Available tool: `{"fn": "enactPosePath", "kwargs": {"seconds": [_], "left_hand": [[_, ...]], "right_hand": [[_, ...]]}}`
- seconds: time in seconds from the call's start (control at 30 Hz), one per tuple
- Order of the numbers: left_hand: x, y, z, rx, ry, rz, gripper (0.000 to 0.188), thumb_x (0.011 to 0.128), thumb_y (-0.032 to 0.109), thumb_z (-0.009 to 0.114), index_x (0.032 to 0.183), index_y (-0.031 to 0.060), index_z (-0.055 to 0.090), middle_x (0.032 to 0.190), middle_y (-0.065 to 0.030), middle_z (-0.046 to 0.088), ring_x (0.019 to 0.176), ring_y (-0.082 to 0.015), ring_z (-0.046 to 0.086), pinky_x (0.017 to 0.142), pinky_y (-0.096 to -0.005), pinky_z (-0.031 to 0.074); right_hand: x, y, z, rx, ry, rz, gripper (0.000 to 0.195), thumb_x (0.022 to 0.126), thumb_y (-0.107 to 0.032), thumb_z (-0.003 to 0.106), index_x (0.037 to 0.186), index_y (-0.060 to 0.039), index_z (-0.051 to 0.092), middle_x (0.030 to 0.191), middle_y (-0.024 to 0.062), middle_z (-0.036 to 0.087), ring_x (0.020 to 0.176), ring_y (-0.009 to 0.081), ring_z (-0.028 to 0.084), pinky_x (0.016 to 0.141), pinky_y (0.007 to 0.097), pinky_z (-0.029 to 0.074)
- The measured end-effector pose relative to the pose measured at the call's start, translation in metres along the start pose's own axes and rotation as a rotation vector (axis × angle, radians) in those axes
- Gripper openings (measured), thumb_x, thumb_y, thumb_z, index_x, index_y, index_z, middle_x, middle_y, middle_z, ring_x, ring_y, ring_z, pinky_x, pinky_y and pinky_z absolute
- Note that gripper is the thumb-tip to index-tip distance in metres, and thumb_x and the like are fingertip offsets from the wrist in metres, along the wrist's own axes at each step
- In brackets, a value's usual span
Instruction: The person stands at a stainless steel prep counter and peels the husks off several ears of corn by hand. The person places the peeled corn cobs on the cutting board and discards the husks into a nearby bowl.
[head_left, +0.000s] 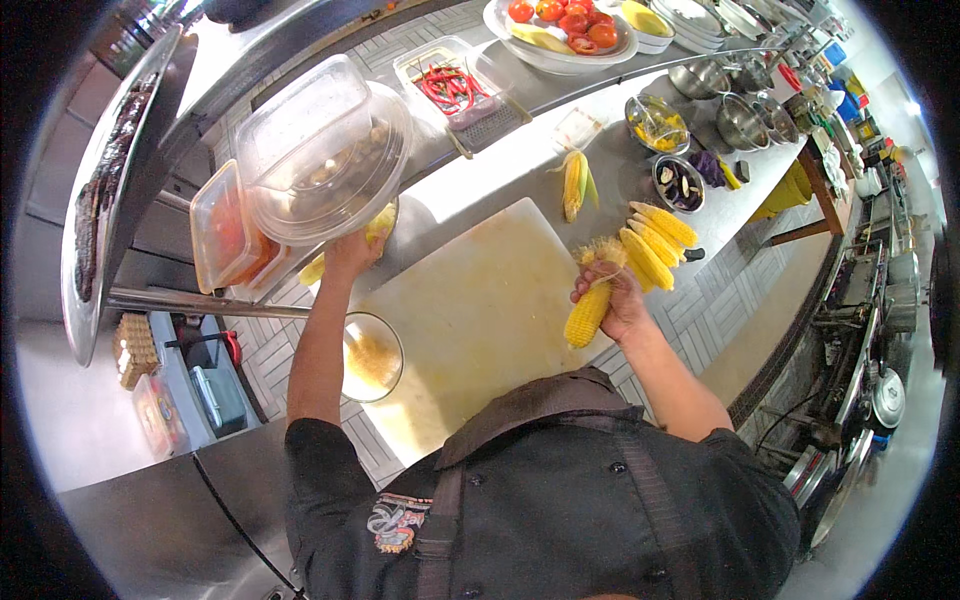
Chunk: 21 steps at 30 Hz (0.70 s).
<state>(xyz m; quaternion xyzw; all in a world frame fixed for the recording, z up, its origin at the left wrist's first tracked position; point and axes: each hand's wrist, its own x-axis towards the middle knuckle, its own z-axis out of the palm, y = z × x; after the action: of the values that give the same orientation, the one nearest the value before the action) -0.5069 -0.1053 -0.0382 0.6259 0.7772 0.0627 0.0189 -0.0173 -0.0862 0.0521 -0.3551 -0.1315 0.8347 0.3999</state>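
My right hand (619, 304) grips a peeled corn cob (587, 316) with pale silk at its upper end, over the right edge of the white cutting board (480, 292). Beside it lie several peeled cobs (652, 244), with a dark handle (694, 254) poking out at their right. A partly husked ear of corn (574, 191) rests on the steel counter beyond the board. My left hand (354, 256) reaches in below a clear plastic bowl (330, 187), next to pale yellow-green matter (381, 223); its fingers are partly hidden, so its hold is unclear.
A glass bowl of tan granules (373, 358) stands at the board's left edge. Lidded containers (225, 232) crowd the left. Red chillies (450, 86) and a bowl of tomatoes (574, 26) sit on the raised shelf. Steel bowls (739, 124) line the far right counter.
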Motion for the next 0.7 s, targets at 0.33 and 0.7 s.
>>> {"fn": "enactPosePath", "kwargs": {"seconds": [0.33, 0.7], "left_hand": [[-0.108, 0.218, -0.042, -0.699, 0.536, 0.290, 0.057, 0.083, 0.032, 0.080, 0.131, 0.0077, 0.062, 0.130, -0.0193, 0.058, 0.123, -0.0369, 0.053, 0.107, -0.0481, 0.040], [-0.147, 0.326, -0.069, -1.328, 0.288, 0.260, 0.021, 0.088, 0.005, 0.075, 0.109, 0.0068, 0.072, 0.115, -0.0103, 0.062, 0.100, -0.0198, 0.060, 0.085, -0.0334, 0.050]], "right_hand": [[-0.017, -0.003, 0.012, -0.136, -0.057, -0.210, 0.028, 0.085, -0.011, 0.073, 0.106, -0.0089, 0.055, 0.081, 0.0061, 0.060, 0.072, 0.0217, 0.063, 0.066, 0.0395, 0.055], [-0.031, 0.031, 0.002, -0.438, 0.026, -0.500, 0.027, 0.090, 0.000, 0.063, 0.114, -0.0074, 0.054, 0.092, 0.0044, 0.061, 0.086, 0.0188, 0.065, 0.072, 0.0386, 0.058]]}}
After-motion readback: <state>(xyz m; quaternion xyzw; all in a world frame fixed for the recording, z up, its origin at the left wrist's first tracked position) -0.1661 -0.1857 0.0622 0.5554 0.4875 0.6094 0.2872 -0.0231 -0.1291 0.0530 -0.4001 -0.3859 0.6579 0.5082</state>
